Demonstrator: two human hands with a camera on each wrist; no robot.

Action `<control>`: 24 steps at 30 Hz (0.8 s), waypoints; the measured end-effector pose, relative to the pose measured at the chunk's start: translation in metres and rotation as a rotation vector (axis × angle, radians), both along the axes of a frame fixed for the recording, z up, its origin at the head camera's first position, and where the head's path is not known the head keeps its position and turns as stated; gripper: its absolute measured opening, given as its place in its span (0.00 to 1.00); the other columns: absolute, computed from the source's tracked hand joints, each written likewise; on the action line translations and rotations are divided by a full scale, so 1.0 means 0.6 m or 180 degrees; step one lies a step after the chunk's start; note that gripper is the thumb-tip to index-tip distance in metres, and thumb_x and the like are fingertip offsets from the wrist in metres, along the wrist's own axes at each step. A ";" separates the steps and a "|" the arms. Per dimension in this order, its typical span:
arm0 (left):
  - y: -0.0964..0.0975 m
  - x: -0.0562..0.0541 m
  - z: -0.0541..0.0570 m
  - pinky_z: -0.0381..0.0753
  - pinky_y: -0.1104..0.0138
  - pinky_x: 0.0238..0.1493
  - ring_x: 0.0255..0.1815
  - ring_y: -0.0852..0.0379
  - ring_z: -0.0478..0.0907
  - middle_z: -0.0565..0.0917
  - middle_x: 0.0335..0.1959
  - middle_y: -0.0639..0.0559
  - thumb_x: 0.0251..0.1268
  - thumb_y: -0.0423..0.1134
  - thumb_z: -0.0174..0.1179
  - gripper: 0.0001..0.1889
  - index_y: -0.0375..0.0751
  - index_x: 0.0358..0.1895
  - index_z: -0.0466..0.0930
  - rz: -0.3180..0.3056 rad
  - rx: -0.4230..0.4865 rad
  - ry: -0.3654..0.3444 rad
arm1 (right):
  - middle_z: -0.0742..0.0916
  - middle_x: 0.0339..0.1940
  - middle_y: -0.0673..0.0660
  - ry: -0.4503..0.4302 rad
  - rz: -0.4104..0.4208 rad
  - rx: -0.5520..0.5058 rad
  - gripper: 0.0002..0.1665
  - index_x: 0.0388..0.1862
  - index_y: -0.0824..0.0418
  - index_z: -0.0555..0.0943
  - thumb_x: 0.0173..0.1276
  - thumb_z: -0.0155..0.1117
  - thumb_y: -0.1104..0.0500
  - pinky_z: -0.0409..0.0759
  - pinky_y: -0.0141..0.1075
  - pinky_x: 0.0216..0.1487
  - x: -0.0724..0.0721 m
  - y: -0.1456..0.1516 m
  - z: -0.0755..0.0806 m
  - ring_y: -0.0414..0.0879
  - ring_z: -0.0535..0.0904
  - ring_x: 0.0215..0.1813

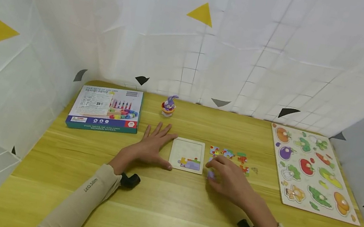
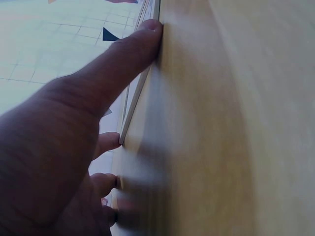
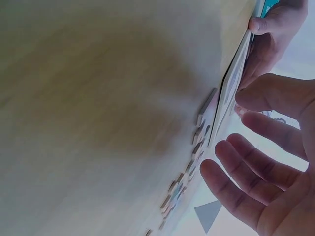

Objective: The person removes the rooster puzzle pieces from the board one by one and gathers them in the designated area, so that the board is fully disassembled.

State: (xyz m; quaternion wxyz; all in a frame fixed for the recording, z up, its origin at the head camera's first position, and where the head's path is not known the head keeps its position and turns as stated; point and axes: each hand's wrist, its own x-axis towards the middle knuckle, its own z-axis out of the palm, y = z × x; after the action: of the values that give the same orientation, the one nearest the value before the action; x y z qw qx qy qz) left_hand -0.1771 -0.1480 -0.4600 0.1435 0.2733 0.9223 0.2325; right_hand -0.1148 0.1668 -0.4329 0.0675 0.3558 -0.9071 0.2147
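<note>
My left hand (image 1: 152, 146) lies spread on the table, its thumb and index finger touching the left side of a small square puzzle tray (image 1: 189, 147). In the left wrist view the tray's edge (image 2: 132, 110) runs between thumb and index finger. A few joined puzzle pieces (image 1: 192, 164) fill the tray's lower right. Just right of the tray, my right hand (image 1: 232, 181) hovers with loosely bent fingers above a purple puzzle piece (image 1: 211, 174). The right wrist view shows a gap between thumb and fingers, with nothing held. Several colourful loose pieces (image 1: 228, 153) lie beyond that hand, partly hidden by it.
A bead-set box (image 1: 106, 111) lies at the back left. Behind the tray stands a small purple rabbit figure (image 1: 168, 106). A vegetable peg puzzle board (image 1: 313, 171) lies at the right. White printed sheeting (image 1: 248, 60) rises behind the table.
</note>
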 end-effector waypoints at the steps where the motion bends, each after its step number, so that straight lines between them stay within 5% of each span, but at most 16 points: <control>1: 0.000 0.000 0.000 0.20 0.40 0.71 0.80 0.39 0.25 0.37 0.82 0.46 0.46 0.72 0.69 0.59 0.56 0.81 0.52 0.0005 0.0005 -0.0004 | 0.84 0.44 0.54 0.0009 0.0010 0.0003 0.15 0.43 0.63 0.85 0.55 0.75 0.66 0.82 0.43 0.42 -0.001 -0.002 0.001 0.47 0.80 0.44; 24: 0.001 0.001 0.001 0.21 0.40 0.71 0.80 0.39 0.26 0.37 0.82 0.46 0.46 0.72 0.70 0.59 0.55 0.81 0.53 0.0031 0.0025 -0.0008 | 0.84 0.45 0.54 -0.0134 0.0183 -0.0010 0.17 0.45 0.63 0.85 0.56 0.76 0.65 0.83 0.43 0.45 -0.019 -0.065 0.009 0.48 0.82 0.45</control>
State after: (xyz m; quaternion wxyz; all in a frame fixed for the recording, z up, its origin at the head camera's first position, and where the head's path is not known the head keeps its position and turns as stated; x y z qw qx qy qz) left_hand -0.1766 -0.1475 -0.4596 0.1424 0.2690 0.9225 0.2372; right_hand -0.1260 0.1275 -0.4277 0.0428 0.3771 -0.8973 0.2254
